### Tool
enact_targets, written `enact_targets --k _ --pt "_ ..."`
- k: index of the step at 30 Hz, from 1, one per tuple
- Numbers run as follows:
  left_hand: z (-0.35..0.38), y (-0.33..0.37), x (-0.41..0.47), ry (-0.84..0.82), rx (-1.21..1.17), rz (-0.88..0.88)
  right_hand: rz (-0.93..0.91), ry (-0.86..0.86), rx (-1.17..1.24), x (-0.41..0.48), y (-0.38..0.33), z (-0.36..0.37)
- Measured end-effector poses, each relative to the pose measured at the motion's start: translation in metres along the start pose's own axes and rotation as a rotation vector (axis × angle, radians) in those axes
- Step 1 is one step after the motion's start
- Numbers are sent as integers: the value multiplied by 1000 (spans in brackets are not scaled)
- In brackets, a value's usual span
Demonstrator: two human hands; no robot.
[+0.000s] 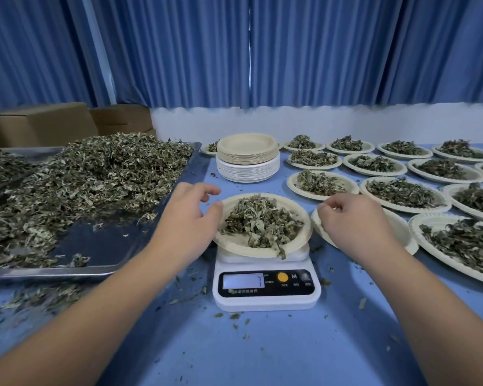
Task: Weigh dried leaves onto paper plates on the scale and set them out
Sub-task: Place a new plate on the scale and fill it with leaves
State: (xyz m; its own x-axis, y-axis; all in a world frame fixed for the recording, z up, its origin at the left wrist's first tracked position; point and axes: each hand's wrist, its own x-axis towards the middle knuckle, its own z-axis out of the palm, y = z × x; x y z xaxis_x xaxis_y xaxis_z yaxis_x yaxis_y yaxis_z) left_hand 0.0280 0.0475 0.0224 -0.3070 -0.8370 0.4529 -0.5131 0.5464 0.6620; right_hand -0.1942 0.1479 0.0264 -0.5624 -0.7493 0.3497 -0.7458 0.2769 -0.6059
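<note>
Leaf-filled plate [236, 246] on scale [265, 301]; left fingers [205, 188] loose at rim, right fingers [331, 203] curled, hold unclear.

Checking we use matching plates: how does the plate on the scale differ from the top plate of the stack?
The scale plate holds a heap of leaves; the top plate is empty. The scale plate sits alone on the scale, overhanging its platform; the top plate nests on the stack. Both are round and beige.
</note>
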Motion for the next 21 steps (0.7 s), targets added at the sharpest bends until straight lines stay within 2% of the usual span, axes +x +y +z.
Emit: enact_targets --k 3,5,7,9,14,21 --pt "-3 -5 0 -28 10 -77 -1 -33 -8 -1 0 0" --pt "-4 -6 -1 -117 -19 -216 3 -56 -10 -2 -2 2" --pt "-4 -6 -2 -196 -200 -379 20 -88 18 -3 -3 3" --pt "-4 -5 -3 -241 -388 -457 46 -114 52 -4 -5 3" --pt "-4 -6 -3 -281 -564 -504 71 -116 140 -8 -9 2" --pt "-2 -8 -4 -243 -635 -488 156 -84 372 -18 -14 4"
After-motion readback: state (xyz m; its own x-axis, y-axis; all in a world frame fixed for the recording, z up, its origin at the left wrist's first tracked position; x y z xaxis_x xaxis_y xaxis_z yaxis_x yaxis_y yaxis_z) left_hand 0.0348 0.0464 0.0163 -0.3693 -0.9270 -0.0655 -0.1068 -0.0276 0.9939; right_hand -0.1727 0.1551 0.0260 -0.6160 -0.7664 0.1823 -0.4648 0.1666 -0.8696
